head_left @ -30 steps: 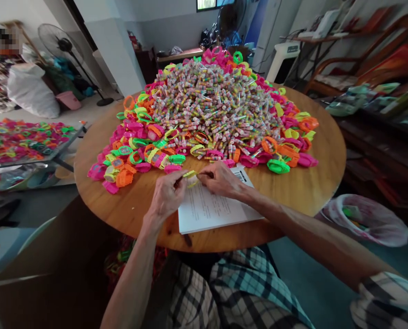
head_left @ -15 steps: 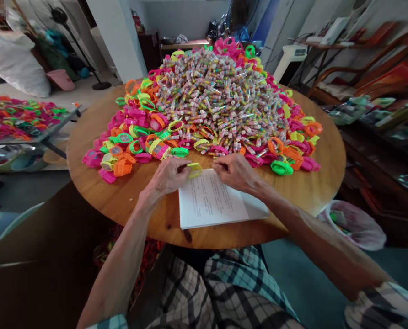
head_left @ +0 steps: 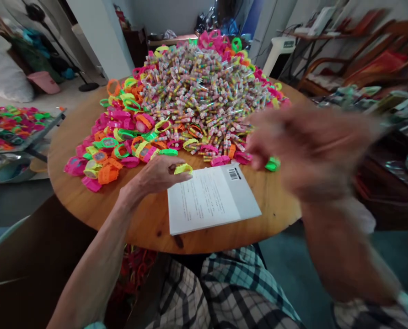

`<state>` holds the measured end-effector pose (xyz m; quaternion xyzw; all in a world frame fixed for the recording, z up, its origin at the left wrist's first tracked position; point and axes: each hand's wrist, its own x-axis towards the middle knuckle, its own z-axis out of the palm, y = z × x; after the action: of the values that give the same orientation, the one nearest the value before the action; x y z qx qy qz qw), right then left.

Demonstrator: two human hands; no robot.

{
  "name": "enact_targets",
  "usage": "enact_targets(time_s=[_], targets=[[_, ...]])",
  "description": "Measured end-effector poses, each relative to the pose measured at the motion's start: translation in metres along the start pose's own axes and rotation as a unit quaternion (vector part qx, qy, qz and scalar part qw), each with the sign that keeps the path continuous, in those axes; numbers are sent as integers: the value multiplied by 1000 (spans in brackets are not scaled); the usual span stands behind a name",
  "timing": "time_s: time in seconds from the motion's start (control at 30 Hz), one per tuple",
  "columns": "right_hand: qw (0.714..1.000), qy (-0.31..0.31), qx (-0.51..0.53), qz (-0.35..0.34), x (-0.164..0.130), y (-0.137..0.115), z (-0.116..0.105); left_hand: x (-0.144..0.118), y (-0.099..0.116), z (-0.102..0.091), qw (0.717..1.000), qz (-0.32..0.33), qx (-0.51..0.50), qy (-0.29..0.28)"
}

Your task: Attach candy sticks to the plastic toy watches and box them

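My left hand (head_left: pixel 158 176) is closed on a yellow plastic toy watch (head_left: pixel 183 169), held at the upper left corner of a white printed booklet (head_left: pixel 204 196). My right hand (head_left: pixel 314 146) is raised over the table's right side, close to the camera and smeared by motion; whether anything is in its fingers does not show. Beyond the booklet rises a big heap of small clear tubes with coloured contents (head_left: pixel 204 91). Pink, orange, green and yellow toy watches (head_left: pixel 121 137) lie around and beneath that heap.
The round wooden table (head_left: pixel 73 201) carries everything at hand. A side table with more toy watches (head_left: pixel 15 123) stands on the left. To the right are a wooden armchair (head_left: pixel 348 68) and a dark shelf with wrapped goods (head_left: pixel 389 105).
My right hand has left the booklet's top edge and swung up and right. The left hand still holds the yellow toy watch. The whole view has shifted slightly.
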<state>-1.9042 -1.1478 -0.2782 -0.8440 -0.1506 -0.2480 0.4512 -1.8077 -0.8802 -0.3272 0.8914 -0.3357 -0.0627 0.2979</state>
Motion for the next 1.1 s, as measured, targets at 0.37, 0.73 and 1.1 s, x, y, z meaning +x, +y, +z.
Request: enact_targets(time_s=[0.37, 0.73, 1.1], targets=[[966, -111, -234, -17, -7, 96, 37, 1, 3, 10, 991, 13, 127, 49], [937, -186, -294, -16, 13, 63, 46, -17, 5, 31, 971, 31, 75, 224], [882, -281, -366, -97, 50, 74, 87, -31, -4, 35, 948, -9, -8, 319]])
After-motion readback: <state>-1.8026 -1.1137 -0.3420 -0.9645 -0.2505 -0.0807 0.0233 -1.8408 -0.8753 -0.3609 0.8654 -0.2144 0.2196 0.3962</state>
